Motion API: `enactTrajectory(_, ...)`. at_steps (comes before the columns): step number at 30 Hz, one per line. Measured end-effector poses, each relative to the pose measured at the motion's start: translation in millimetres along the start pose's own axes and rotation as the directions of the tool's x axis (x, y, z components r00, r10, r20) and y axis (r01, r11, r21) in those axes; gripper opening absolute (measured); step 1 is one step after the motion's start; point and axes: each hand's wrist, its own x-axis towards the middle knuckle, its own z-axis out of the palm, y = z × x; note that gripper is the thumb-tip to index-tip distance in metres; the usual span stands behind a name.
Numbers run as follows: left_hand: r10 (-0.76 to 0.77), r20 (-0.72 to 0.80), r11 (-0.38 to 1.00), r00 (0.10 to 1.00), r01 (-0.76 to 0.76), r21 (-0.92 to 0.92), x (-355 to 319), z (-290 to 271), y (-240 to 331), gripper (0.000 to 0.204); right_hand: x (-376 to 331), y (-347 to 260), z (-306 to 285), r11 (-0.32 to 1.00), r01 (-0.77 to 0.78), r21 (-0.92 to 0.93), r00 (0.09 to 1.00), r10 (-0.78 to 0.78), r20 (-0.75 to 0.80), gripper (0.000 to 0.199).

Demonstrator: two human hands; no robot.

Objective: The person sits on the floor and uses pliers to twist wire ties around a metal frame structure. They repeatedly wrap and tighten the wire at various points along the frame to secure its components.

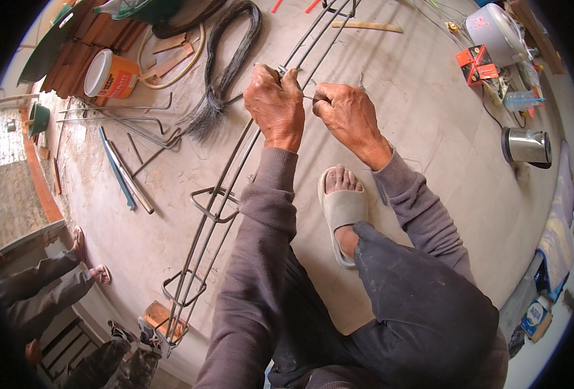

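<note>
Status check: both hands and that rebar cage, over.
Left hand gripping rebar cage at a stirrup joint. Right hand pinching thin tie wire beside it. Nothing blocking; wire bundle lies apart, left.

hands (313,107) tying wire, rebar cage (228,188)

hands (310,107) raised together, fingers clenched

Grey-purple long sleeves (261,214), dark trousers (417,305), beige slide sandal (342,211).
</note>
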Motion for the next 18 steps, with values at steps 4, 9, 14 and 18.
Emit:
enactTrajectory(4, 0.036, 0.005, 0.999, 0.999, -0.036, 0.011, -4.4, 3.4, 3.7, 0.030, -2.1, 1.0, 5.3, 0.997, 0.012, 0.080, 0.998, -0.008, -0.057, 0.011)
enactTrajectory(9, 0.114, -0.008, 0.994, 0.994, -0.114, 0.007, -8.8, 3.5, 4.0, 0.024, 0.1, -2.7, 4.2, 0.994, 0.036, 0.108, 0.997, -0.028, -0.068, 0.012)
enactTrajectory(14, 0.152, -0.026, 0.988, 0.988, -0.153, -0.005, -12.3, 5.1, -0.4, 0.021, 8.4, -11.7, -4.7, 0.976, 0.153, -0.153, 0.984, -0.165, -0.070, 0.011)
enactTrajectory(18, 0.178, -0.049, 0.983, 0.983, -0.180, -0.041, -11.6, 5.4, -3.3, 0.023, 21.0, -24.3, -25.1, 0.875, 0.329, -0.355, 0.935, -0.355, -0.011, 0.009)
